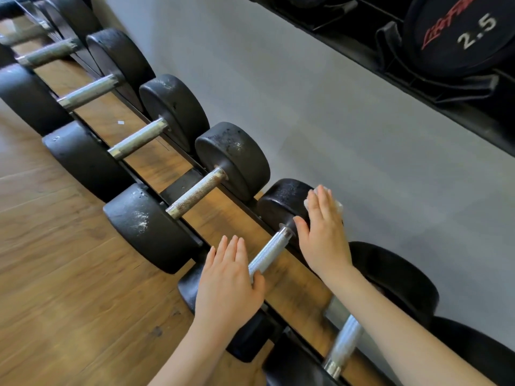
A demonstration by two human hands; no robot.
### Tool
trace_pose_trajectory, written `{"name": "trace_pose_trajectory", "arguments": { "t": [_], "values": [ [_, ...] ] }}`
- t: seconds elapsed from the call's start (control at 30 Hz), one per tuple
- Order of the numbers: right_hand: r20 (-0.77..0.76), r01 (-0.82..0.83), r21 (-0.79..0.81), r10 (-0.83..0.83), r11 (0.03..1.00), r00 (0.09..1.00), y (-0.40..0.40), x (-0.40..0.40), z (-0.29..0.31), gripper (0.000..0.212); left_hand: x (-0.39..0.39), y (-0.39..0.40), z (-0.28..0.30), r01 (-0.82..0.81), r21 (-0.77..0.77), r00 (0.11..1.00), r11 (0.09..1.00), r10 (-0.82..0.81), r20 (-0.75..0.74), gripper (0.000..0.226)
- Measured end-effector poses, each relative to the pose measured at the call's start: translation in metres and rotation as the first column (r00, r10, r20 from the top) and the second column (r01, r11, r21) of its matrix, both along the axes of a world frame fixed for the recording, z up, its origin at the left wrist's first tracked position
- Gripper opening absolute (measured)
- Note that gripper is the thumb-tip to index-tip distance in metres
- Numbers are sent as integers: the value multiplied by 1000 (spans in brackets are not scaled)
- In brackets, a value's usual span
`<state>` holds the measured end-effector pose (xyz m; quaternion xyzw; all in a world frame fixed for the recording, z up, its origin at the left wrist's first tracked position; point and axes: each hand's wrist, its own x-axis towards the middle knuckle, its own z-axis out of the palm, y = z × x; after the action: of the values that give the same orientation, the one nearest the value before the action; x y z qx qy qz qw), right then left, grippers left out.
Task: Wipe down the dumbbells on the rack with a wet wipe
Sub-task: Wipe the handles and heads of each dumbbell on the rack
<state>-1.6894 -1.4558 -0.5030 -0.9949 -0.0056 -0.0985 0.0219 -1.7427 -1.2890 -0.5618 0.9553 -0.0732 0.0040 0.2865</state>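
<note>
Open gaps between neighbouring handles along the rack [178,188], wood floor showing through, wide enough for a hand to reach down. Blocked on the wall side of the rack by black dumbbell heads [232,160] standing almost edge to edge, on the floor side by a matching row [147,227]. Bare grey wall [306,112] just behind the rack. Overhead of the rack, an upper shelf [418,87] carrying a plate [459,34].
</note>
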Motion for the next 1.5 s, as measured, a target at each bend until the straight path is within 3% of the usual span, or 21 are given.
{"name": "trace_pose_trajectory", "arguments": {
  "t": [0.17,0.27,0.33,0.4,0.5,0.67,0.73,0.87,1.0,1.1,1.17,1.27,1.37,1.5],
  "values": [
    [-43,-106,-234,99,966,994,27,38,0,58,-2,-1,0,-14,-18,1000,1000,14,13,68],
    [71,-99,-131,109,986,991,7,6,-12,60,-4,0,0,-20,-25,1000,999,21,12,68],
    [118,-33,-5,33,999,993,-11,-22,-24,68,-2,0,-1,-39,-28,999,999,39,10,69],
    [79,50,97,-58,994,995,-22,-36,-35,77,-1,-1,-1,-48,-19,999,999,48,4,70],
    [25,121,192,-128,974,992,-17,-36,-36,76,-1,-2,0,-41,-5,999,999,41,-9,70],
    [12,-8,-18,8,1000,1000,3,0,-11,73,-3,-1,0,-32,-6,999,999,31,-18,68],
    [9,-46,-31,46,998,999,3,-3,-10,75,-3,-1,1,-41,-11,999,999,41,-21,67],
    [22,100,207,-107,973,994,-4,-44,-38,87,-4,1,3,-46,-30,999,999,45,-28,66],
    [-78,265,504,-262,822,962,-6,-41,-38,82,-3,-1,2,-53,-30,998,998,53,-25,66],
    [41,137,391,-165,910,985,6,-25,-23,76,-3,-2,0,-62,-40,998,997,61,-25,64],
    [67,21,180,-34,983,997,14,-14,-15,73,-5,0,0,-66,-67,998,996,65,-20,62],
    [41,-117,-55,119,992,992,9,-10,-16,71,-9,1,2,-82,-129,997,988,81,-17,57],
    [64,-169,-53,172,984,983,-14,-32,-32,75,-11,3,2,-95,-170,995,981,95,-10,55],
    [29,-21,96,18,995,999,-26,-51,-43,81,-13,3,2,-96,-157,995,983,97,1,54]
  ]
}}
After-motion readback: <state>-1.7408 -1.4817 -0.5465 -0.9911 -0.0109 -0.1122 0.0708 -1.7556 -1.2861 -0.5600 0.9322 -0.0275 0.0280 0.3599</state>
